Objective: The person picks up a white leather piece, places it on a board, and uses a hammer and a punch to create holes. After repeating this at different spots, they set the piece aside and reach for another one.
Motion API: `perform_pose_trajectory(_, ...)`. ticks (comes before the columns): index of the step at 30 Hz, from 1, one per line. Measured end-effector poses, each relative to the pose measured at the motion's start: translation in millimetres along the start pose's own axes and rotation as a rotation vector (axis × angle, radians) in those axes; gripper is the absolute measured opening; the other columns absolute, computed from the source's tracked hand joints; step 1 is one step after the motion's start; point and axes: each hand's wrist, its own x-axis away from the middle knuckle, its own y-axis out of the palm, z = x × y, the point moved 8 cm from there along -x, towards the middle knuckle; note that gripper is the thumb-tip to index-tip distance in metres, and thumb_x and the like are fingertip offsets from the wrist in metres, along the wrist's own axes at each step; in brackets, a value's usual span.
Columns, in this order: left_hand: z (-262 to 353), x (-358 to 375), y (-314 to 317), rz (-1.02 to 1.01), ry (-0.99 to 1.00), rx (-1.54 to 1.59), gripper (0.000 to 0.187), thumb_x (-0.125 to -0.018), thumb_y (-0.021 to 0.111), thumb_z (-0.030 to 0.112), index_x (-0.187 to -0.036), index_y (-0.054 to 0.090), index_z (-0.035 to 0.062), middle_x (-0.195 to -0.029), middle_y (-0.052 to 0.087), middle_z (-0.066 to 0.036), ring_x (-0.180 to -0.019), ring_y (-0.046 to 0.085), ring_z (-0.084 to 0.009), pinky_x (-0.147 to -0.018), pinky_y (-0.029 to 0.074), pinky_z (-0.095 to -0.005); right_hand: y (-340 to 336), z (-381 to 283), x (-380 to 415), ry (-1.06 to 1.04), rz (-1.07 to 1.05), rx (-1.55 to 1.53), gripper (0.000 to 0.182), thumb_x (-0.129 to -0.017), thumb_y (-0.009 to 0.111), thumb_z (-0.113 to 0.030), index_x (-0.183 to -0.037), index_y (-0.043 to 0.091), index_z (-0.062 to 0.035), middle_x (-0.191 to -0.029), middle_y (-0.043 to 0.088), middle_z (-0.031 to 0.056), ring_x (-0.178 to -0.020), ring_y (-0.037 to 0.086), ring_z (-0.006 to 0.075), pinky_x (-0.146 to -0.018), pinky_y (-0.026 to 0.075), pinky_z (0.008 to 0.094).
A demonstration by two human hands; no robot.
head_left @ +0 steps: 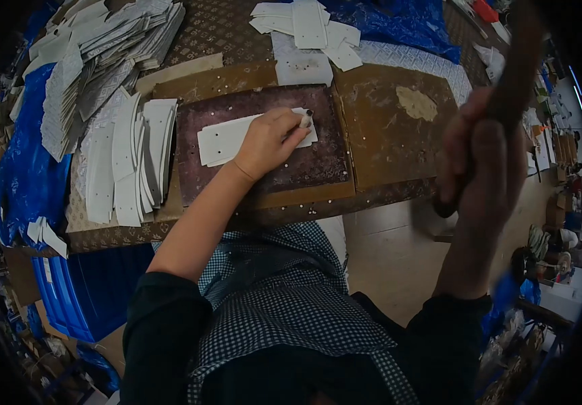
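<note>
My left hand (267,142) is closed, thumb and fingers pinching a small hole punch (306,120) upright at the right end of a white piece (220,143). Round holes show in this flat piece, which lies on a dark reddish pad (311,169). Raised to the right, my right hand (483,158) grips a long dark wooden-handled tool (517,67). Its upper end runs into the shadow at the frame's edge, so the head cannot be made out. A gap separates the tool from the punch.
Stacks of white pieces (129,158) stand left of the pad, with a larger pile (108,40) behind. More cut pieces (310,25) lie at the back. A brown board (378,148) adjoins the pad. Below the table at left is a blue crate (95,290).
</note>
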Motion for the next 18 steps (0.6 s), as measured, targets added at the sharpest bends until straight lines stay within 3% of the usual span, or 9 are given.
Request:
perform_pose_trajectory(2, -1.0, 1.3, 0.4, 0.012, 0.003, -0.001, 0.012, -0.086, 0.07, 0.013, -0.093, 0.068, 0.0034, -0.081, 0.062, -0.01, -0.07, 0.061, -0.0267, -0.063, 0.049, -0.034, -2.6, -10.4, 1.7, -0.106, -0.026, -0.12, 0.017, -0.099, 0.052, -0.018, -0.102, 0.055, -0.0016, -0.064, 0.053, 0.0011, -0.038, 0.04, 0.0017, -0.032, 0.028, 0.0194)
perform_pose_trajectory(3, -1.6, 1.4, -0.3, 0.019, 0.006, -0.003, 0.013, -0.086, 0.07, 0.013, -0.093, 0.068, 0.0033, -0.081, 0.062, -0.01, -0.07, 0.061, -0.0267, -0.063, 0.049, -0.034, -2.0, 4.9, 10.4, 0.055, -0.049, 0.042, 0.02, -0.099, 0.052, -0.02, -0.102, 0.054, -0.0001, -0.064, 0.054, 0.0033, -0.043, 0.047, 0.0069, -0.038, 0.034, 0.0239)
perform_pose_trajectory(5, -1.5, 0.8, -1.3, 0.019, 0.015, -0.037, 0.013, -0.086, 0.07, 0.014, -0.092, 0.067, 0.0032, -0.079, 0.061, -0.01, -0.068, 0.06, -0.0264, -0.061, 0.048, -0.034, 16.6, 42.7, 29.2, 0.09, -0.264, 0.639, 0.021, -0.099, 0.053, -0.019, -0.1, 0.053, 0.0017, -0.065, 0.054, 0.0052, -0.053, 0.054, 0.014, -0.048, 0.04, 0.0301)
perform_pose_trajectory(6, -0.5, 0.8, -1.1, 0.02, 0.02, -0.053, 0.013, -0.086, 0.07, 0.014, -0.092, 0.067, 0.0031, -0.079, 0.061, -0.01, -0.068, 0.059, -0.0262, -0.061, 0.048, -0.034, 24.4, 70.3, 39.2, 0.346, -0.467, 0.695, 0.02, -0.098, 0.053, -0.017, -0.099, 0.051, 0.003, -0.065, 0.053, 0.0064, -0.062, 0.058, 0.0195, -0.057, 0.043, 0.0349)
perform_pose_trajectory(9, -0.2, 2.2, -1.2, 0.06, 0.005, 0.059, 0.015, -0.083, 0.069, 0.014, -0.087, 0.063, 0.0014, -0.08, 0.06, -0.014, -0.075, 0.06, -0.0348, -0.066, 0.05, -0.0414, 20.9, 56.2, 34.7, 0.517, -0.414, 0.527, 0.019, -0.098, 0.054, -0.018, -0.099, 0.053, 0.0012, -0.065, 0.052, 0.0046, -0.054, 0.054, 0.0141, -0.05, 0.041, 0.0304)
perform_pose_trajectory(11, -1.6, 3.1, -1.7, 0.042, -0.004, 0.022, 0.015, -0.083, 0.069, 0.015, -0.087, 0.063, 0.0016, -0.081, 0.06, -0.014, -0.075, 0.061, -0.0349, -0.067, 0.05, -0.0416, 13.4, 19.6, 24.2, 0.472, -0.209, 0.292, 0.022, -0.099, 0.053, -0.023, -0.101, 0.054, -0.0012, -0.064, 0.05, 0.0024, -0.046, 0.048, 0.008, -0.04, 0.037, 0.0243)
perform_pose_trajectory(13, -2.6, 5.5, -0.2, 0.034, -0.004, 0.004, 0.015, -0.084, 0.07, 0.015, -0.089, 0.064, 0.0018, -0.08, 0.06, -0.013, -0.072, 0.06, -0.0321, -0.065, 0.049, -0.0393, 2.1, -30.5, 3.8, 0.094, -0.055, 0.048, 0.024, -0.1, 0.051, -0.027, -0.102, 0.053, -0.0032, -0.063, 0.049, 0.0005, -0.042, 0.041, 0.0036, -0.034, 0.033, 0.0196)
perform_pose_trajectory(15, -1.9, 3.0, -1.3, 0.048, 0.021, -0.003, 0.014, -0.085, 0.071, 0.014, -0.091, 0.066, 0.0021, -0.077, 0.059, -0.011, -0.067, 0.059, -0.0264, -0.06, 0.048, -0.0347, 0.9, -45.2, -5.0, -0.087, -0.042, -0.076, 0.026, -0.101, 0.048, -0.03, -0.105, 0.05, -0.0041, -0.062, 0.042, -0.0008, -0.041, 0.037, 0.0054, -0.035, 0.032, 0.0209)
perform_pose_trajectory(18, -3.8, 4.0, -2.2, 0.077, 0.019, 0.047, 0.014, -0.085, 0.071, 0.014, -0.091, 0.066, 0.0023, -0.078, 0.059, -0.01, -0.067, 0.059, -0.0268, -0.061, 0.048, -0.0354, 8.8, -4.5, 9.6, -0.073, 0.025, -0.052, 0.024, -0.1, 0.053, -0.026, -0.103, 0.054, -0.0024, -0.063, 0.049, 0.0021, -0.045, 0.045, 0.0046, -0.035, 0.034, 0.0217)
